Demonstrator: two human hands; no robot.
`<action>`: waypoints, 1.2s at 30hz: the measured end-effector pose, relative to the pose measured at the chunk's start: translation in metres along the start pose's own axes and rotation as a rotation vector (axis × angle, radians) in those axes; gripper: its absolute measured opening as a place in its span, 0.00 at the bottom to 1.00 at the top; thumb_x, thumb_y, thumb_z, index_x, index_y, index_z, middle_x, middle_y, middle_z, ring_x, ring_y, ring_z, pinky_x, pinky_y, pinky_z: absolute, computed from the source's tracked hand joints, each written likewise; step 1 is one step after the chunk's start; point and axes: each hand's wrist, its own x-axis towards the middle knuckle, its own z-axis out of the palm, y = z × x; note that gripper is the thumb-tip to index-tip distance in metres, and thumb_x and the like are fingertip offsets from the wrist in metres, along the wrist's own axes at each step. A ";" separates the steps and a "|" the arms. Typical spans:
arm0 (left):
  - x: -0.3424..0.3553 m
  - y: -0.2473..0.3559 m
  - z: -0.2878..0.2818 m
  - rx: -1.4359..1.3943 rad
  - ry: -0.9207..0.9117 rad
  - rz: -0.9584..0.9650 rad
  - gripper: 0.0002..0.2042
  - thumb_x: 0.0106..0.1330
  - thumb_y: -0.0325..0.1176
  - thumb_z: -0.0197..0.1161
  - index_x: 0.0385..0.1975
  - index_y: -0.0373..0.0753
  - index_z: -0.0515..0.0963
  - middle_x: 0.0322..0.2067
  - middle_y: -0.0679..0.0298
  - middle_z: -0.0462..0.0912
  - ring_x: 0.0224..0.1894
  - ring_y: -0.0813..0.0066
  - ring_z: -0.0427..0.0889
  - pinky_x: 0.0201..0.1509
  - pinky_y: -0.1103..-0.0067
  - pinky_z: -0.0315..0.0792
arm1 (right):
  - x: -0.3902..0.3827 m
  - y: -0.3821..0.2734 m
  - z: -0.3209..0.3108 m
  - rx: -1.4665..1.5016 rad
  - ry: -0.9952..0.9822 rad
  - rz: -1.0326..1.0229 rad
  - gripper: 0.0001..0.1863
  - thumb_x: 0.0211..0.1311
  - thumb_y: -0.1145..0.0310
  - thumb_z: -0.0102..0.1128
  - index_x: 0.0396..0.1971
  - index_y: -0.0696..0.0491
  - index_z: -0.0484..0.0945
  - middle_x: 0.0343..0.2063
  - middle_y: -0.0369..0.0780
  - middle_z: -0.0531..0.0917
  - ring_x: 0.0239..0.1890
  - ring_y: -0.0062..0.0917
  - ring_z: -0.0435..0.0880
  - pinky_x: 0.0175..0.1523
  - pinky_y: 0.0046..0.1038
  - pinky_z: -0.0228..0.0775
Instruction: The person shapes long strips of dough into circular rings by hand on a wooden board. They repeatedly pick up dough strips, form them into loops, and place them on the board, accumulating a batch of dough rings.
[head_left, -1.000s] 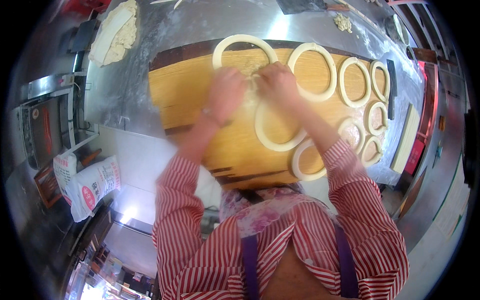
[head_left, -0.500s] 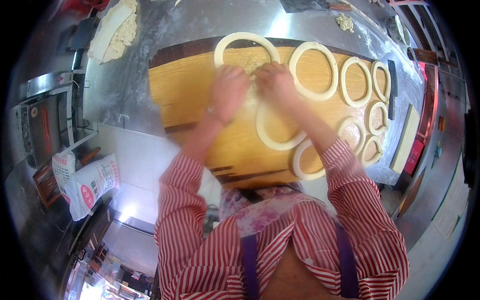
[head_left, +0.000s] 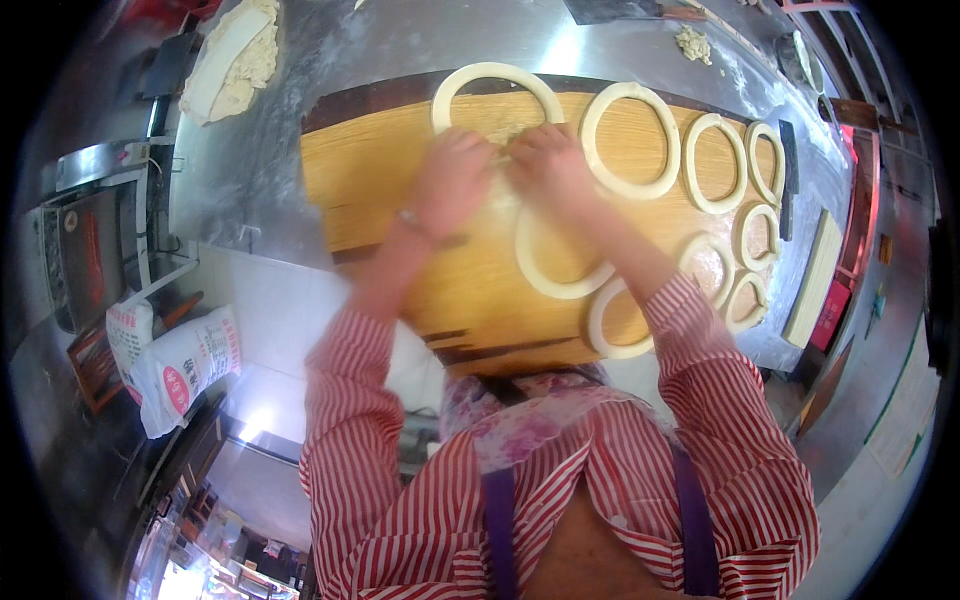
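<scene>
A large pale dough ring (head_left: 497, 72) lies at the far edge of a yellow wooden board (head_left: 370, 170). My left hand (head_left: 452, 180) and my right hand (head_left: 550, 165) sit at its near side, fingers curled and closed on the ring's near part. That part is hidden under them, and the left hand is blurred. Loose crumbs (head_left: 505, 130) show inside the ring. Right of my hands lies a second dough ring (head_left: 675, 140). Another dough ring (head_left: 560, 290) rests nearer, partly under my right forearm.
Several smaller rings, among them one dough ring (head_left: 742, 165), lie toward the right. A dough heap with a flat strip (head_left: 235, 70) sits far left on the metal table (head_left: 240, 190). A dough scrap (head_left: 693, 44) lies far right. White sacks (head_left: 180, 370) stand lower left.
My left hand has shifted slightly and its forearm has swung a little left. The right hand stays almost in place at the ring. The whole view has moved slightly.
</scene>
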 end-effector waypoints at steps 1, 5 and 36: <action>0.000 -0.001 0.002 -0.001 0.017 0.009 0.08 0.56 0.25 0.66 0.36 0.34 0.82 0.38 0.54 0.81 0.44 0.51 0.77 0.50 0.64 0.72 | -0.001 0.002 0.002 0.003 0.025 -0.034 0.10 0.53 0.68 0.70 0.35 0.54 0.85 0.35 0.37 0.84 0.43 0.32 0.80 0.53 0.38 0.65; -0.003 0.002 0.002 -0.051 0.033 -0.077 0.09 0.56 0.25 0.67 0.36 0.35 0.81 0.39 0.54 0.81 0.46 0.53 0.78 0.54 0.64 0.73 | 0.001 -0.002 0.002 -0.008 0.041 0.015 0.11 0.51 0.69 0.71 0.35 0.54 0.85 0.40 0.37 0.84 0.47 0.32 0.79 0.56 0.39 0.65; -0.002 0.003 0.040 -0.039 0.194 -0.065 0.06 0.57 0.30 0.71 0.33 0.39 0.85 0.45 0.62 0.83 0.53 0.56 0.76 0.66 0.60 0.63 | -0.018 0.005 -0.004 0.104 0.013 0.234 0.07 0.55 0.75 0.66 0.34 0.53 0.87 0.50 0.37 0.80 0.57 0.32 0.74 0.65 0.43 0.55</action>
